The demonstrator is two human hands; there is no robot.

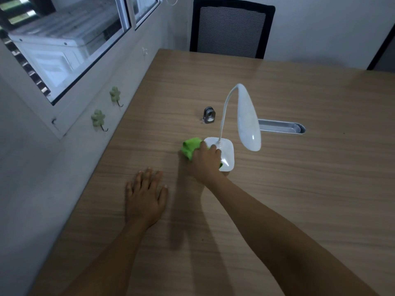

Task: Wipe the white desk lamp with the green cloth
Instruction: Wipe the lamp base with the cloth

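Wood-grain worktop point(277, 189): right hand point(206, 163) fingers grip crumpled green cloth point(190, 148) on white gooseneck desk lamp point(228, 150) base, left hand point(145, 197) flat, fingers spread.

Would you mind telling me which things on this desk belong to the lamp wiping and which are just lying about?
Part of the job:
- white desk lamp
- green cloth, pressed against the lamp's base by the right hand

Just lying about:
- small grey metal object behind the lamp
- silver cable tray set in the desk
- black chair
- two green wall hooks
- left hand, flat on the desk
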